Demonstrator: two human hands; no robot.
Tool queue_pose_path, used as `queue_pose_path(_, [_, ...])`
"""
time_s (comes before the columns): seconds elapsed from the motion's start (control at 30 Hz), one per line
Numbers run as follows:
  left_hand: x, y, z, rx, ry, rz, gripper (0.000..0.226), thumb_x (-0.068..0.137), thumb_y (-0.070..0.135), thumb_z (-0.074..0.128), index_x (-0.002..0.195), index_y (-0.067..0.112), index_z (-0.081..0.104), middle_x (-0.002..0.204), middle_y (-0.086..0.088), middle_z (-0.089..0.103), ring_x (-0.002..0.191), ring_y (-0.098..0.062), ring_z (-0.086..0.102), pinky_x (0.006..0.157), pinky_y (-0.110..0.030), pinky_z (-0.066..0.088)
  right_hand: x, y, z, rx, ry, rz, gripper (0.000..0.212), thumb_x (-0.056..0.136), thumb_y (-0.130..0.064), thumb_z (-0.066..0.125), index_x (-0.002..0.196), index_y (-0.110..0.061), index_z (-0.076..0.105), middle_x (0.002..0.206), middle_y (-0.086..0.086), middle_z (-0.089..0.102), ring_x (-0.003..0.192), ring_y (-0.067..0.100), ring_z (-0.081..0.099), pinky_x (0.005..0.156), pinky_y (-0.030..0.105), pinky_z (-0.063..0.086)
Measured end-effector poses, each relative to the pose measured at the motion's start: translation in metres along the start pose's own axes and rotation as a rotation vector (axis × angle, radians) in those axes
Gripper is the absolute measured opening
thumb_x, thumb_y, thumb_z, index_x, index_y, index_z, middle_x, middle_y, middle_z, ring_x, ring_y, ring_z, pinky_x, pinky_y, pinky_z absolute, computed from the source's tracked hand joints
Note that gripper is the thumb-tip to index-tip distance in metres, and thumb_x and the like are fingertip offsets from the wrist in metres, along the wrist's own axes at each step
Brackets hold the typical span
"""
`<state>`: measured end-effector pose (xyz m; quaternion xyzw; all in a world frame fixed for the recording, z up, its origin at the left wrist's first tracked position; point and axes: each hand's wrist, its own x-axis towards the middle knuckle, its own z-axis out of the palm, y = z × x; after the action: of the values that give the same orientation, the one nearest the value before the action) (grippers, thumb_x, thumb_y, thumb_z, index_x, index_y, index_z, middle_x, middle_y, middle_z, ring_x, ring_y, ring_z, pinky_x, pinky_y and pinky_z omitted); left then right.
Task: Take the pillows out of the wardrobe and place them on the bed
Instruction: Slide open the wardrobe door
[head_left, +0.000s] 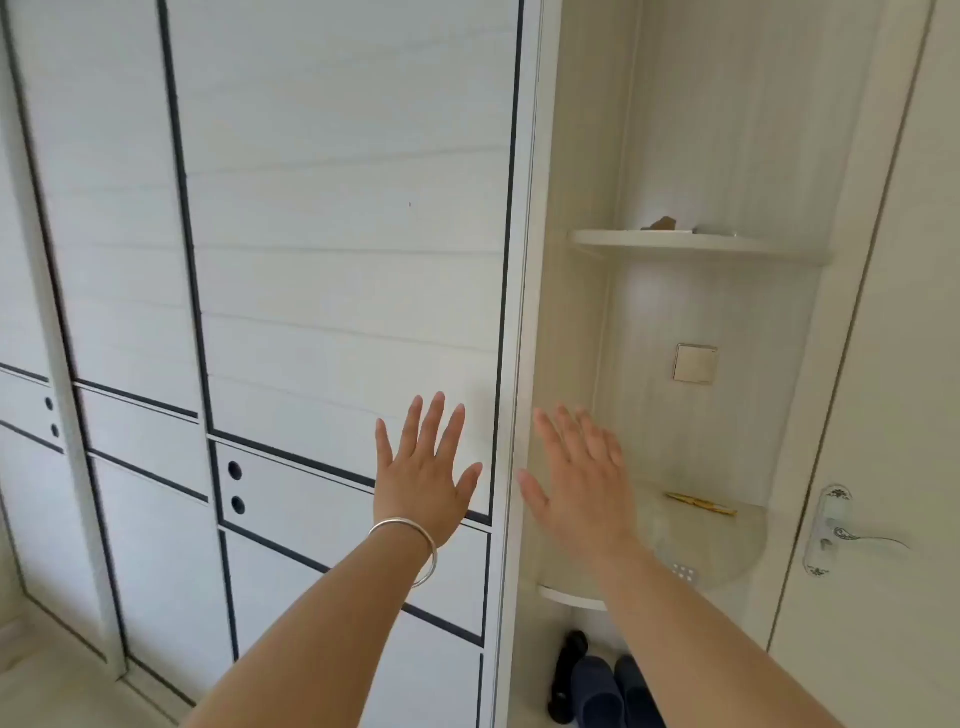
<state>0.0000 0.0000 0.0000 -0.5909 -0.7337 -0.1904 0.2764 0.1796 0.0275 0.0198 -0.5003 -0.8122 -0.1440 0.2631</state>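
Note:
A white wardrobe with dark trim lines fills the left and middle of the head view, and its sliding door (337, 260) is closed. No pillow and no bed are in sight. My left hand (423, 480) is raised with fingers spread, close to the door's right side; a silver bangle sits on its wrist. My right hand (579, 486) is also spread and empty, held in front of the wardrobe's right edge and the corner shelves. I cannot tell whether either palm touches a surface.
Rounded corner shelves (696, 244) stand to the right of the wardrobe, with a wall switch (695, 364) between them. Dark slippers (605, 686) lie on the floor under the lower shelf. A room door with a lever handle (836, 532) is at the far right.

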Motion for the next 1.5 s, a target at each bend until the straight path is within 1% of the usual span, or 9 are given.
queue_pose_path(0.13, [0.015, 0.007, 0.033, 0.104, -0.043, 0.094, 0.072, 0.092, 0.056, 0.018, 0.135, 0.025, -0.03, 0.146, 0.0, -0.034, 0.127, -0.022, -0.041, 0.105, -0.053, -0.022, 0.02, -0.01, 0.022, -0.209, 0.206, -0.293, 0.062, 0.085, -0.048, 0.052, 0.139, -0.02, 0.041, 0.144, 0.004, 0.046, 0.134, 0.026, 0.04, 0.106, 0.046, 0.033])
queue_pose_path(0.53, [0.051, 0.041, 0.067, 0.03, -0.011, -0.055, 0.071, 0.092, 0.047, 0.019, 0.134, 0.024, -0.033, 0.143, 0.007, -0.039, 0.131, -0.016, -0.035, 0.101, -0.045, -0.031, 0.081, 0.011, 0.06, -0.358, 0.332, -0.611, 0.049, 0.073, -0.037, 0.06, 0.118, -0.017, 0.064, 0.119, 0.001, 0.066, 0.114, 0.021, 0.058, 0.109, 0.037, 0.036])
queue_pose_path(0.73, [0.051, 0.056, 0.079, -0.041, -0.029, -0.202, 0.064, 0.087, 0.035, 0.01, 0.136, 0.021, -0.029, 0.147, 0.004, -0.031, 0.142, -0.015, -0.02, 0.112, -0.049, -0.016, 0.095, 0.013, 0.071, -0.313, 0.364, -0.693, 0.044, 0.076, -0.027, 0.052, 0.115, -0.01, 0.064, 0.111, 0.003, 0.068, 0.108, 0.025, 0.059, 0.109, 0.04, 0.035])
queue_pose_path(0.87, [0.052, 0.054, 0.085, -0.033, -0.049, -0.234, 0.068, 0.092, 0.033, 0.022, 0.14, 0.021, -0.025, 0.148, 0.003, -0.031, 0.143, -0.015, -0.018, 0.115, -0.052, -0.01, 0.096, 0.004, 0.07, -0.419, 0.316, -0.642, 0.047, 0.084, -0.034, 0.044, 0.124, -0.013, 0.059, 0.122, 0.004, 0.064, 0.123, 0.024, 0.051, 0.115, 0.041, 0.021])
queue_pose_path(1.03, [0.055, 0.043, 0.093, 0.018, -0.083, -0.248, 0.082, 0.091, 0.039, 0.039, 0.139, 0.024, -0.026, 0.145, 0.004, -0.036, 0.139, -0.012, -0.024, 0.115, -0.052, -0.007, 0.101, -0.016, 0.078, -0.475, 0.252, -0.58, 0.056, 0.095, -0.027, 0.024, 0.143, 0.002, 0.019, 0.149, 0.02, 0.031, 0.142, 0.037, 0.015, 0.108, 0.05, -0.012])
queue_pose_path(1.13, [0.058, 0.034, 0.097, 0.046, -0.098, -0.264, 0.092, 0.087, 0.042, 0.048, 0.139, 0.023, -0.025, 0.143, 0.004, -0.038, 0.132, -0.009, -0.03, 0.114, -0.052, -0.007, 0.107, -0.026, 0.084, -0.421, 0.241, -0.613, 0.058, 0.096, -0.025, 0.022, 0.143, 0.005, 0.007, 0.152, 0.023, 0.021, 0.142, 0.039, 0.005, 0.11, 0.049, -0.013])
queue_pose_path(1.23, [0.062, 0.02, 0.101, 0.071, -0.101, -0.267, 0.097, 0.086, 0.044, 0.051, 0.136, 0.023, -0.029, 0.143, 0.002, -0.038, 0.138, -0.013, -0.027, 0.114, -0.052, -0.007, 0.115, -0.038, 0.09, -0.368, 0.22, -0.631, 0.06, 0.096, -0.027, 0.025, 0.144, 0.005, 0.006, 0.153, 0.023, 0.018, 0.143, 0.039, 0.001, 0.11, 0.051, -0.013])
queue_pose_path(1.37, [0.068, -0.006, 0.104, 0.077, -0.108, -0.277, 0.089, 0.09, 0.045, 0.044, 0.135, 0.023, -0.029, 0.149, 0.001, -0.032, 0.135, -0.015, -0.03, 0.114, -0.052, -0.009, 0.126, -0.06, 0.099, -0.281, 0.218, -0.622, 0.062, 0.096, -0.031, 0.034, 0.145, 0.001, 0.012, 0.154, 0.021, 0.017, 0.143, 0.037, -0.002, 0.106, 0.052, -0.018])
queue_pose_path(1.5, [0.076, -0.042, 0.107, 0.096, -0.128, -0.27, 0.078, 0.093, 0.046, 0.035, 0.144, 0.022, -0.02, 0.157, 0.0, -0.02, 0.141, -0.019, -0.024, 0.115, -0.053, -0.009, 0.142, -0.091, 0.119, -0.156, 0.221, -0.579, 0.059, 0.096, -0.03, 0.039, 0.145, -0.004, 0.018, 0.155, 0.017, 0.019, 0.144, 0.034, 0.0, 0.11, 0.049, -0.012])
